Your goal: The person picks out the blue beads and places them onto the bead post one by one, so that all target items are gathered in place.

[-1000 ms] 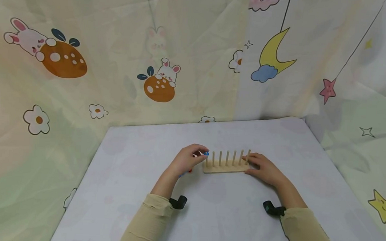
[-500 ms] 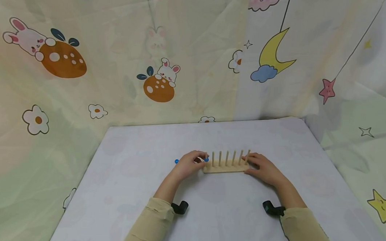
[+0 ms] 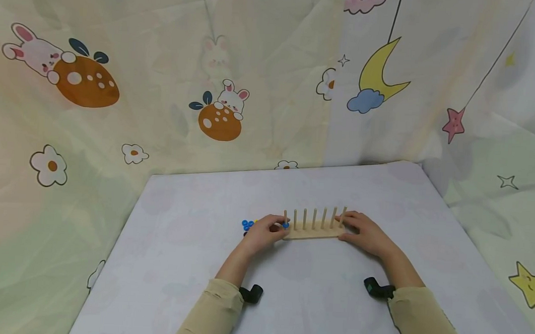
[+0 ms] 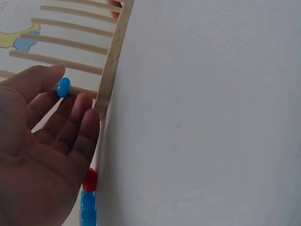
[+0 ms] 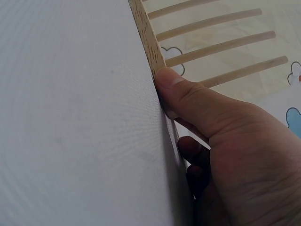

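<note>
A light wooden peg board (image 3: pixel 315 233) with a row of upright pegs stands on the white table. One blue bead (image 4: pixel 63 87) is threaded on its leftmost peg, partway down, above the base. My left hand (image 3: pixel 264 234) holds this bead between thumb and fingers, its other fingertips close to the board's left end. At the opposite end, my right hand (image 3: pixel 365 234) grips the board, with the thumb (image 5: pixel 171 84) on the front edge of the base and fingers behind. Beside the left hand lie several loose blue beads (image 3: pixel 248 224), partly hidden by it.
In the left wrist view a red bead (image 4: pixel 90 180) and more blue beads (image 4: pixel 88 207) lie on the table beyond the hand. A bit of yellow shows behind the left hand in the head view. A patterned cloth (image 3: pixel 270 111) hangs behind the table (image 3: pixel 315 300).
My left hand has lowered, bringing the blue bead from the leftmost peg's top down along it. More loose beads show behind that hand. My right hand keeps its place on the board.
</note>
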A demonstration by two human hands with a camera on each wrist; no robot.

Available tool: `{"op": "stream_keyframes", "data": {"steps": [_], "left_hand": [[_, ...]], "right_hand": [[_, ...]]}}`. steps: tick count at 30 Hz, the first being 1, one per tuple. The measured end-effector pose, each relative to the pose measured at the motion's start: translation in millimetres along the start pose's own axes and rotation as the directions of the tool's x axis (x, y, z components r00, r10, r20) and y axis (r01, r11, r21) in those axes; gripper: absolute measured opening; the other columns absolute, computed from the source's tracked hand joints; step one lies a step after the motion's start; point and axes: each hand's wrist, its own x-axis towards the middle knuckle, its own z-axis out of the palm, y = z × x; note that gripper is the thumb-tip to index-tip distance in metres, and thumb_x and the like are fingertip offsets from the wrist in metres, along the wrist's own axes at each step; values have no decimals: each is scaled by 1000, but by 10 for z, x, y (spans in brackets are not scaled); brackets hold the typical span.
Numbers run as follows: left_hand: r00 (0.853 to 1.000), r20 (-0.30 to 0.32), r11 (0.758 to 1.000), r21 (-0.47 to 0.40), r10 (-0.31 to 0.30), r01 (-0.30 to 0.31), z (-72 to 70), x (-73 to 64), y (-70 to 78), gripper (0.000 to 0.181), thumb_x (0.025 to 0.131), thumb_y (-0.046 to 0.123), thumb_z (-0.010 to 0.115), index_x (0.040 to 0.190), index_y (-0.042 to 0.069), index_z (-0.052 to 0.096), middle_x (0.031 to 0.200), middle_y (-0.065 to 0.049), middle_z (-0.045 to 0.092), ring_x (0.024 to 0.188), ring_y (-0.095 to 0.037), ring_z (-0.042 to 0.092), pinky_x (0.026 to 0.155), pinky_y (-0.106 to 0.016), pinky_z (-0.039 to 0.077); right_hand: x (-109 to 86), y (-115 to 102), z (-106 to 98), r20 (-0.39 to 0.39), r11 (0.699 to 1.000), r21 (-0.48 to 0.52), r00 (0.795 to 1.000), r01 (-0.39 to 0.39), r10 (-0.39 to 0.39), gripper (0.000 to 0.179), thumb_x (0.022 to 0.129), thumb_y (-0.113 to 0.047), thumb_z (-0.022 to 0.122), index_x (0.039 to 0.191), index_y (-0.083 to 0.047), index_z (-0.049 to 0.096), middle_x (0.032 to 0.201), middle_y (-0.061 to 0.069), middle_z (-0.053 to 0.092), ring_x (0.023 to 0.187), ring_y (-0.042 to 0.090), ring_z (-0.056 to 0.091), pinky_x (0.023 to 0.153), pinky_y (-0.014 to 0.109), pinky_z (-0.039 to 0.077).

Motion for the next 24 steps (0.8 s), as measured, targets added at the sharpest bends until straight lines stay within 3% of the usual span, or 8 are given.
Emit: {"op": "stream_keyframes", "data": {"steps": [10,24], "left_hand": [[1000,7,994,106,22,-23,-18,38,-93,35,93,33,69,125,20,67,119,2,67,103,-13,63,90,-31,52],[999,34,968,249,38,-45,-13,84,-89,35,91,27,71,123,13,68,107,1,64,94,-11,59,84,-28,50]], "right_hand": [[-2,-1,0,-22,1000,1,1000,17,-17,56,86,-37,75,137,-18,60,138,12,54,132,38,44,107,60,35],[13,-17,-4,-8,1000,4,1000,9,-9,56,87,-38,75,137,-17,60,137,14,54,132,39,45,107,60,36]]}}
